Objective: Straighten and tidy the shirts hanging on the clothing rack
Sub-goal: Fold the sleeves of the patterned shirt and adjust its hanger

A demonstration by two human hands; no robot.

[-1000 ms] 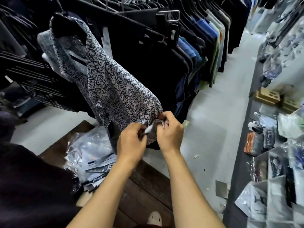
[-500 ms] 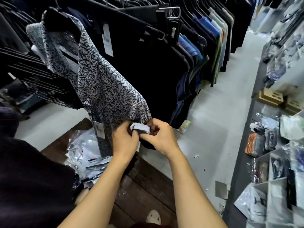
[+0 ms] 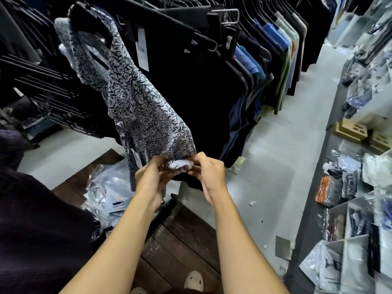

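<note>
A white shirt with a dark leaf print (image 3: 135, 102) hangs from a black hanger (image 3: 89, 20) at the left end of the clothing rack. Its sleeve stretches down and to the right toward me. My left hand (image 3: 151, 177) and my right hand (image 3: 209, 172) both pinch the sleeve's cuff (image 3: 180, 164), which is turned so that its pale inside shows. Behind the sleeve hang black shirts (image 3: 191, 81), then blue and green ones (image 3: 273, 66) farther right.
Packaged garments in clear plastic (image 3: 110, 192) lie on a dark wooden platform (image 3: 180, 236) below my arms. A grey counter (image 3: 307, 209) with packets and cardboard boxes runs along the right. Pale floor (image 3: 286, 145) lies between rack and counter.
Both hands have worked along the cuff, folding it so more of its pale inside shows. The view has shifted slightly, and the sleeve stays pulled toward me.
</note>
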